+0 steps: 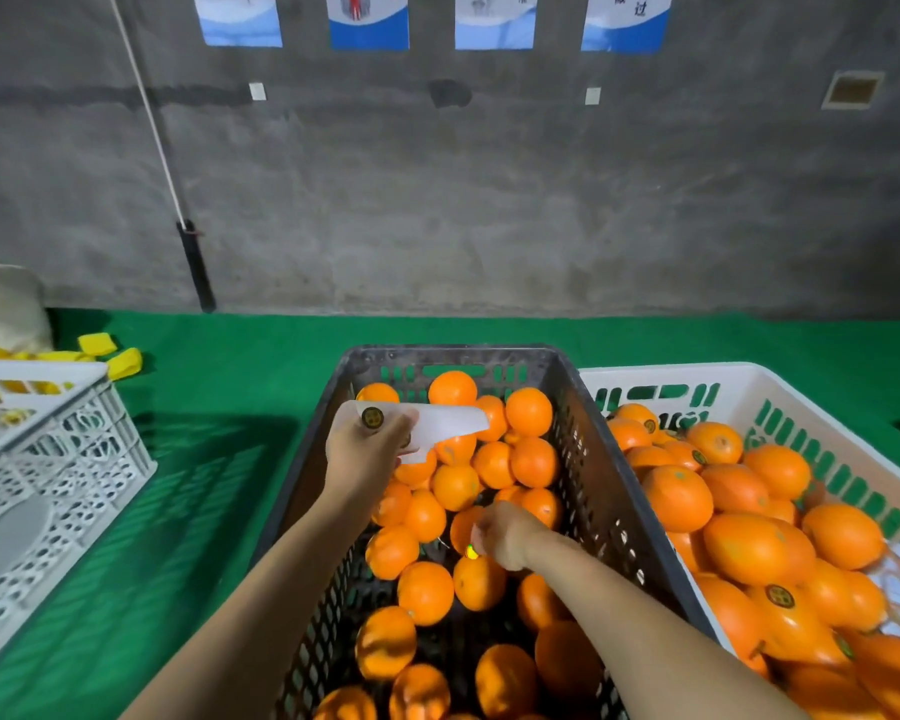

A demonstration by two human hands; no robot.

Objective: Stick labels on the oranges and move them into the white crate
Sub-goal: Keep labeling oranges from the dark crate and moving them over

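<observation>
two crates of oranges sit in front of me on the green mat (230, 356). the black crate (588, 439) is in the middle, straight under my arms, heaped with oranges (528, 410). the white crate (811, 407) stands against its right side, also well filled. several fruit in there carry a round dark sticker, and the labelled orange (779, 596) near the front shows it most plainly.

my left hand (365, 449) is raised over the far left part of the black crate. its fingers are curled around a white backing sheet (453, 426) that sticks out to the right above the fruit. one round dark label (372, 418) sits on that sheet just by my fingers.

my right hand (507, 535) is lower and nearer to me, down among the fruit in the middle of the black crate. its fingers are bent onto one orange (462, 527) and touch it, but i cannot tell whether they grip it or only press on it. a small yellow-green speck shows at the fingertips, too small to make out.

off to the left a white lattice crate (48, 485) stands on the mat, well apart from the others, with some yellow pieces (110, 350) behind it. a grey concrete wall (489, 200) runs along the back, with blue and white posters (369, 23) at its top.
</observation>
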